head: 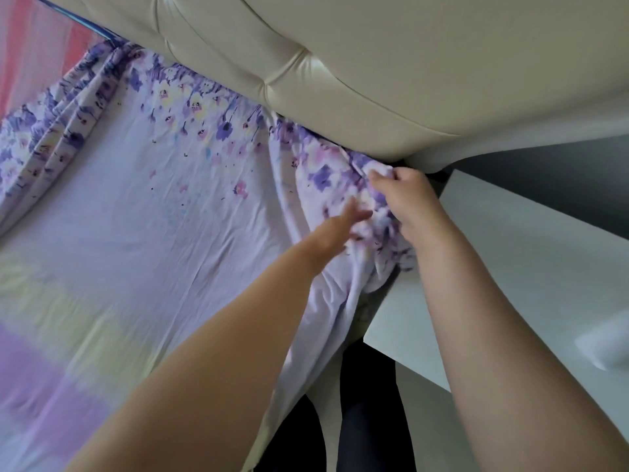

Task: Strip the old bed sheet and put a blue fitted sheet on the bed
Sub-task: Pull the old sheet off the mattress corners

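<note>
The old sheet (143,212), pale lilac with purple and pink flowers, covers the bed and bunches at the corner by the headboard. My right hand (405,195) grips a fold of that sheet at the bed's near head corner, fingers curled round the cloth. My left hand (340,229) reaches toward the same bunched corner with its fingers stretched out, blurred, touching or just above the fabric. No blue fitted sheet is in view.
A cream padded headboard (357,63) runs along the top. A white bedside table (531,260) stands right of the corner, close to my right arm. Pink cloth (37,46) lies at the far left. My dark-clad legs show below, by the bed's side.
</note>
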